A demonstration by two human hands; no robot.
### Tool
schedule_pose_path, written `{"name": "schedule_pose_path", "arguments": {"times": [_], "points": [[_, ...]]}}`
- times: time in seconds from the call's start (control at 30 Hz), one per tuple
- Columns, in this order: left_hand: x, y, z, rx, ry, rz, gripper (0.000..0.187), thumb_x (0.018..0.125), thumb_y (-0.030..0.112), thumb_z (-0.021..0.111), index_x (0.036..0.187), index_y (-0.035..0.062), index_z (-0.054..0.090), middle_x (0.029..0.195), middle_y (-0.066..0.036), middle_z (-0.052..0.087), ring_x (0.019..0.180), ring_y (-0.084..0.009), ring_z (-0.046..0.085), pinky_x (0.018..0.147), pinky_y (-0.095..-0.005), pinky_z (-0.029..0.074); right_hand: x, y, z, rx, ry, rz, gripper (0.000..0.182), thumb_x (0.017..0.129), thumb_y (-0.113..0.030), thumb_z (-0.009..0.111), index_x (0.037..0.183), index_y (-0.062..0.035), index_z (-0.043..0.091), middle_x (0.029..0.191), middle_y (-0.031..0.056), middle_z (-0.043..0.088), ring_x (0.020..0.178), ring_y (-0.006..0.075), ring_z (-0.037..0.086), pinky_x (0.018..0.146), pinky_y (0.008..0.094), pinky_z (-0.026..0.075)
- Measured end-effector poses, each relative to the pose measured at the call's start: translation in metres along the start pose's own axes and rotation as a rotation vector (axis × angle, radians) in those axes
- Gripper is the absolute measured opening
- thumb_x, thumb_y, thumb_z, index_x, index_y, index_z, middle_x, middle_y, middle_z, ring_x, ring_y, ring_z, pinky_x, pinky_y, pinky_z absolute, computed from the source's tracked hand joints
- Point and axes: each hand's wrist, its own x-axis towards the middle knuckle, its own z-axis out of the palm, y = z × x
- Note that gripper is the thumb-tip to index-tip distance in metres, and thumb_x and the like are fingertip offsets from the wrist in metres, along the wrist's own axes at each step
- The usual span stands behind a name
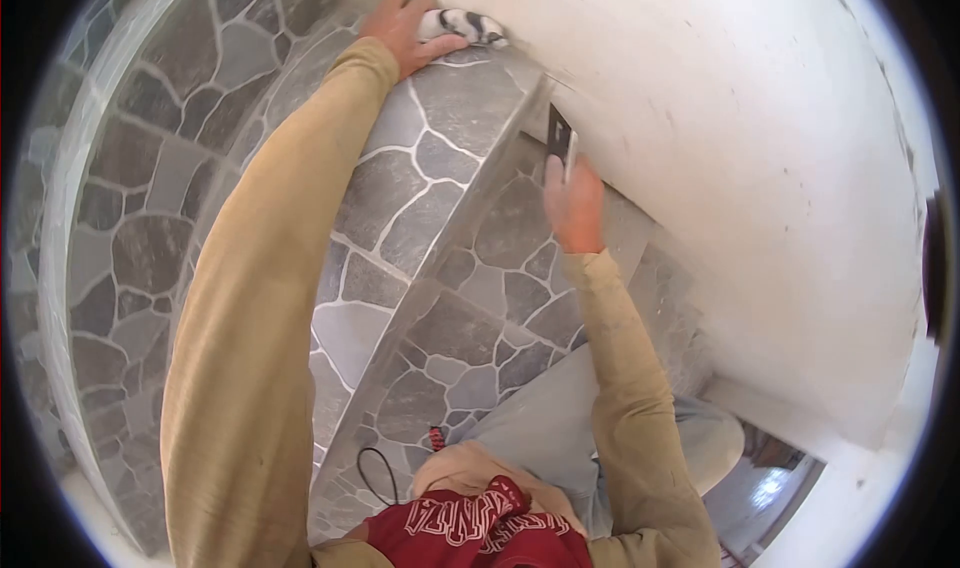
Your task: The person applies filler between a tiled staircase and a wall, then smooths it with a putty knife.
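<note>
Count: two hands, one rag, one scraper, two stone steps in view, one white wall.

Landmark = the step edge, the pale nosing that runs diagonally down from the wall.

Left hand: above the edge, on the upper step, right at the wall. Fingers curled over a white rag with dark stripes, pressing it into the corner where tread meets wall. Grip partly closed, thumb lying on the stone; most of the rag sticks out on the wall side.

Right hand: just below the edge, over the lower step. Closed around the handle of a scraper. Dark blade points up and touches the wall just beside the top end of the edge. Handle mostly hidden in the hand.

Both sleeves are tan. The left arm runs long across the upper step and blocks much of its tread. The right forearm covers the joint between lower step and wall.

Also below the edge: grey trouser knee on the lower step, a thin black cord looped on the stone, and red cloth with white lettering at the frame bottom.
</note>
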Motion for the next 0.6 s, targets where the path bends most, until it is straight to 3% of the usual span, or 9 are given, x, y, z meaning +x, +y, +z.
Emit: {"name": "schedule_pose_path", "arguments": {"times": [0.03,0.1,0.2,0.3,0.47,0.57,0.6], "points": [[0.000,0.006,-0.007,-0.019,-0.051,-0.034,0.062,0.077,0.057,0.079,0.115,0.0098,0.066,0.106,-0.018,0.058,0.103,-0.0392,0.058,0.091,-0.0449,0.048,-0.006,-0.009,0.005,0.102,0.084,0.019,0.021,0.095,-0.012,0.057,0.108,0.0020,0.066,0.100,0.0235,0.064,0.093,0.0453,0.061,0.081,0.0508,0.051],[0.002,0.001,-0.003,-0.019,-0.045,0.032,0.061,0.078,0.056,0.079,0.115,0.0087,0.066,0.107,-0.019,0.058,0.103,-0.0397,0.058,0.091,-0.0452,0.048,-0.015,-0.031,0.030,0.164,0.320,-0.152,0.022,0.094,-0.010,0.056,0.109,0.0031,0.065,0.103,0.0260,0.062,0.096,0.0458,0.060,0.084,0.0499,0.050],[0.002,0.004,-0.003,-0.003,-0.026,0.057,0.057,0.079,0.051,0.080,0.112,0.0065,0.066,0.107,-0.020,0.058,0.101,-0.0400,0.058,0.090,-0.0458,0.047,-0.015,-0.042,0.066,0.331,0.404,0.020,0.024,0.093,-0.007,0.054,0.113,0.0033,0.063,0.104,0.0263,0.062,0.099,0.0458,0.060,0.086,0.0500,0.050],[-0.001,0.000,0.001,0.001,-0.070,0.090,0.054,0.081,0.048,0.080,0.109,0.0044,0.065,0.105,-0.021,0.058,0.099,-0.0400,0.057,0.088,-0.0462,0.047,-0.010,-0.020,0.091,0.332,0.176,0.271,0.027,0.091,-0.007,0.054,0.115,0.0012,0.062,0.105,0.0239,0.061,0.098,0.0452,0.060,0.082,0.0504,0.051],[0.005,-0.007,0.005,-0.037,-0.070,0.100,0.056,0.079,0.050,0.082,0.107,0.0046,0.064,0.104,-0.021,0.057,0.096,-0.0400,0.057,0.086,-0.0462,0.047,-0.008,-0.053,0.044,0.494,0.321,0.176,0.024,0.087,-0.007,0.056,0.109,0.0005,0.063,0.102,0.0240,0.060,0.091,0.0453,0.062,0.080,0.0505,0.052],[0.005,-0.004,0.002,0.000,-0.069,0.074,0.057,0.080,0.050,0.081,0.106,0.0034,0.063,0.101,-0.021,0.056,0.095,-0.0396,0.056,0.086,-0.0461,0.047,-0.011,-0.019,0.081,0.422,0.240,0.219,0.018,0.092,-0.008,0.056,0.105,0.0040,0.062,0.099,0.0258,0.059,0.088,0.0490,0.059,0.076,0.0527,0.049],[0.004,-0.006,0.001,0.006,-0.071,0.083,0.057,0.080,0.050,0.081,0.106,0.0034,0.063,0.101,-0.021,0.056,0.095,-0.0396,0.056,0.086,-0.0461,0.047,-0.016,-0.005,0.090,0.407,0.121,0.280,0.020,0.090,-0.008,0.057,0.105,0.0034,0.062,0.101,0.0263,0.060,0.088,0.0476,0.061,0.078,0.0521,0.050]]}}
